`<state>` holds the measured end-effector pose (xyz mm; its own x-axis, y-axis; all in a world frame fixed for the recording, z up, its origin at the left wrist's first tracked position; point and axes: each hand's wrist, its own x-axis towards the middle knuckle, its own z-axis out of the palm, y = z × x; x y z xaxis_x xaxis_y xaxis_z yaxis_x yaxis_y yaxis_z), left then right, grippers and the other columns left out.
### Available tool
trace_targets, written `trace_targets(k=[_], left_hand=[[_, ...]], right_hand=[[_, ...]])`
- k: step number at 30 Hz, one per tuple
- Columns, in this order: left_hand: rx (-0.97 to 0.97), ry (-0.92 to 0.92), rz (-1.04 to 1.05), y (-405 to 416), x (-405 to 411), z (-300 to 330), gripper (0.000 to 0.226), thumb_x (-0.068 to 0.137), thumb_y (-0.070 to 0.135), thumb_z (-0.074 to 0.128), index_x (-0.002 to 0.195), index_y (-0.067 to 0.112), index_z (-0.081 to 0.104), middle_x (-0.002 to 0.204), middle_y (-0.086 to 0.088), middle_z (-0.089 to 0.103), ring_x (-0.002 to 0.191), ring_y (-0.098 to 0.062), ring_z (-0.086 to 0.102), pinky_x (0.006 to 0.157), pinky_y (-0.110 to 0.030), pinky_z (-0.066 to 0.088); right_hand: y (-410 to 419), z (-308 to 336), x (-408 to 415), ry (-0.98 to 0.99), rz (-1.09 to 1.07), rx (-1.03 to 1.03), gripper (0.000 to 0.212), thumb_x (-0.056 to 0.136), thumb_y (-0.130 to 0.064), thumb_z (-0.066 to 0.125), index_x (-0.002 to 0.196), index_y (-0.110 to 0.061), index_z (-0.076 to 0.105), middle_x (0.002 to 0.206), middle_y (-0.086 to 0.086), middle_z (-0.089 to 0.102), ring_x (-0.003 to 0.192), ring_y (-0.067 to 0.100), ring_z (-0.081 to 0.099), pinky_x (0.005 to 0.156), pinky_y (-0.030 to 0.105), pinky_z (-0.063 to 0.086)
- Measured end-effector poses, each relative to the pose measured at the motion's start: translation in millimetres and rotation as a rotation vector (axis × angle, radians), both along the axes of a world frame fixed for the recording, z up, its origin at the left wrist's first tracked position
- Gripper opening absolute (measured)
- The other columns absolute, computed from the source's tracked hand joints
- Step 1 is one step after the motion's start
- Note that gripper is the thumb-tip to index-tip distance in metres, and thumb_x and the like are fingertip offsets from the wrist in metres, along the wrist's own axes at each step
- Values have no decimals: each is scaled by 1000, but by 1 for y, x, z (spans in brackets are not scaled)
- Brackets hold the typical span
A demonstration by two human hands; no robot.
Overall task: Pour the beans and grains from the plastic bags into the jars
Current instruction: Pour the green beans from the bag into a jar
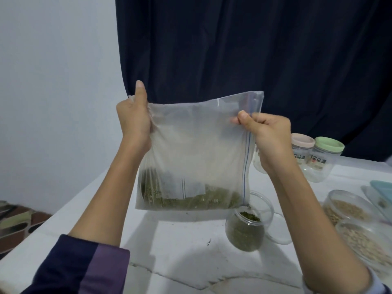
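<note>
Dark navy curtain [275,49] and pale wall [53,81] form the bkgd; below them, a white tabletop [180,247].

Zip-lock bag [197,145]: clear plastic, turned sideways so its blue-lined zip edge runs down the R side. Mostly slack and hazy; a low layer of green beans [191,200] lies along its bottom edge, w/ a pale label patch showing just above them. Bag hangs in the air over the table, not touching it.

Grip: my left hand [133,122] clutches the bag's upper L corner, fingers curled round bunched plastic, thumb pointing up. My right hand [267,134] pinches the zip edge near the top R, thumb on the near face. Bag thus hangs between and below both hands; the beans sit well below either grip.

Open jar [244,232]: clear plastic, partly filled w/ green beans, standing directly under the bag's lower R corner, where the zip edge ends; cannot tell whether corner and rim touch.

Far R: two lidded jars, one w/ pink lid [302,142], one w/ green lid [328,144], side by side behind my R wrist. Near R: two open jars of tan grain [347,206], [364,236].
</note>
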<state>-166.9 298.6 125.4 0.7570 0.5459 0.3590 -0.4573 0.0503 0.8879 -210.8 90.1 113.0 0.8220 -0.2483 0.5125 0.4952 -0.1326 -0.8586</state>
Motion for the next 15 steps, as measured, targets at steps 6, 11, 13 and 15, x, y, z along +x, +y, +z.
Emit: trace_targets(k=[6, 11, 13, 15], left_hand=[[-3, 2, 0, -1, 0, 2, 50, 97, 38, 49, 58, 21, 22, 44, 13, 24, 42, -5, 23, 44, -18, 24], [-5, -2, -16, -4, -1, 2, 52, 97, 37, 50, 57, 21, 20, 42, 13, 23, 43, -6, 23, 46, -19, 25], [-9, 0, -26, -5, -1, 1, 51, 97, 37, 50, 57, 21, 21, 43, 13, 23, 44, -6, 23, 46, -19, 25], [-15, 0, -26, -5, -1, 1, 52, 97, 37, 50, 57, 21, 20, 42, 13, 23, 43, -6, 23, 46, -19, 25]], right_hand=[[-3, 2, 0, 18, -5, 33, 20, 88, -15, 67, 70, -21, 73, 70, -13, 72, 88, 3, 67, 89, 18, 47], [-5, 0, -1, 23, -14, 31, 19, 89, -15, 66, 72, -20, 73, 71, -15, 72, 86, -3, 65, 86, 10, 44], [-7, 0, -2, 10, -31, 40, 20, 89, -15, 65, 72, -20, 73, 70, -16, 72, 85, -4, 65, 85, 8, 44], [-7, 1, -2, 26, -17, 39, 18, 88, -16, 66, 72, -20, 73, 71, -15, 72, 89, 1, 66, 89, 14, 45]])
